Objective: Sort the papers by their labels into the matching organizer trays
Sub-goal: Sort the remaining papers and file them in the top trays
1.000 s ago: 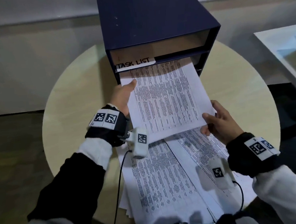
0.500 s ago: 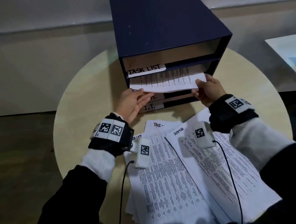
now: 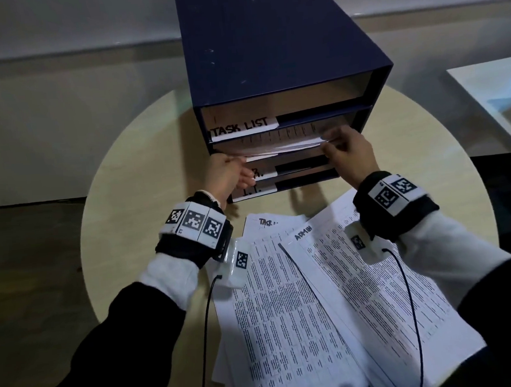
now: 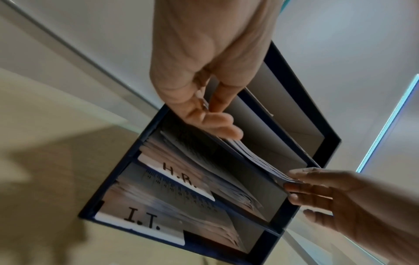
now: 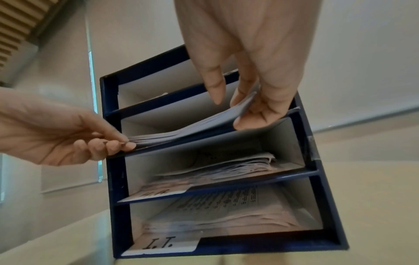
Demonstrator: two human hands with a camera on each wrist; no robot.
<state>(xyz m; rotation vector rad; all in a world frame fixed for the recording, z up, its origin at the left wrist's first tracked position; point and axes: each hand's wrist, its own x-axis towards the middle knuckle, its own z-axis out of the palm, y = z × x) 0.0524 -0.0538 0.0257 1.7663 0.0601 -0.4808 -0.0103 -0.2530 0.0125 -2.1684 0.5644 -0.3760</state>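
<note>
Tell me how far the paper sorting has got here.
Done: the H.R. tray and I.T. tray already hold papers. In hand: left hand and right hand grip a stack poking out under the TASK LIST label. Left: a pile on the table, top sheet marked ADMIN.

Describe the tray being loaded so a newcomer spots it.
On the round table stands a dark blue four-tray organizer. Take the second tray from the top, just below the TASK LIST label; only its papers are held by the left hand and right hand.
</note>
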